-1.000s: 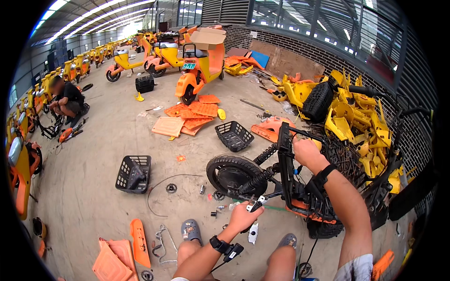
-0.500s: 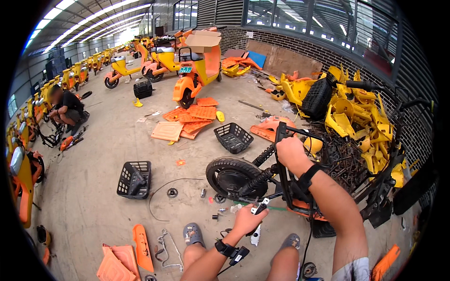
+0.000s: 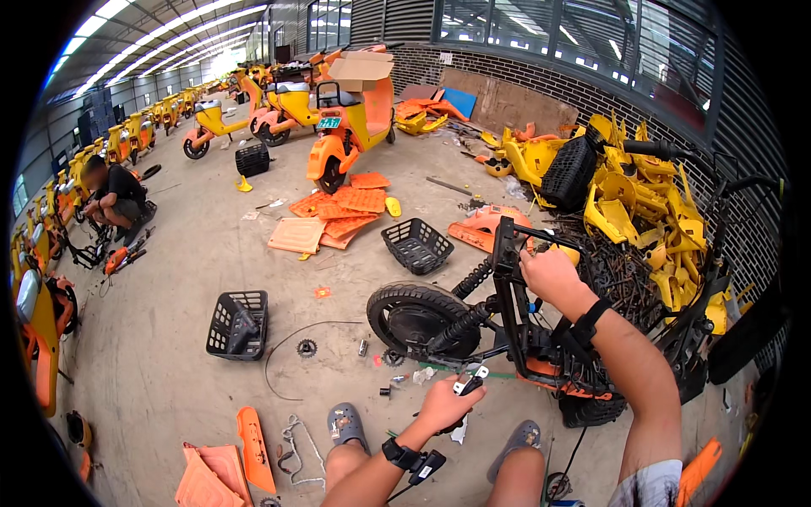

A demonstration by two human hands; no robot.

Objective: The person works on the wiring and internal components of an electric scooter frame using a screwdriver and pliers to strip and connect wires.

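Observation:
A stripped black scooter frame [image 3: 508, 269] with its rear wheel [image 3: 404, 317] and coil shocks [image 3: 463, 324] stands before me. My right hand [image 3: 551, 277] is at the frame's upper bar with its fingers closed; the small thing in them is too hidden to name. Below, beside the swingarm, my left hand [image 3: 443, 404] is closed round a black-and-silver metal part [image 3: 473, 378]. Small gears [image 3: 307, 347] and a thin cable [image 3: 279, 329] lie on the floor to the left.
Black baskets [image 3: 236, 325] lie left and behind. Orange panels [image 3: 342, 215] are scattered ahead; yellow body parts [image 3: 617, 211] are piled right against the brick wall. A person [image 3: 118, 198] squats among parts at the left. Several yellow-orange scooters [image 3: 363, 135] stand farther back.
Over the last second my right hand shifted left along the top of the frame, then back right. My left hand sits slightly lower with the same part. The whole view has shifted slightly.

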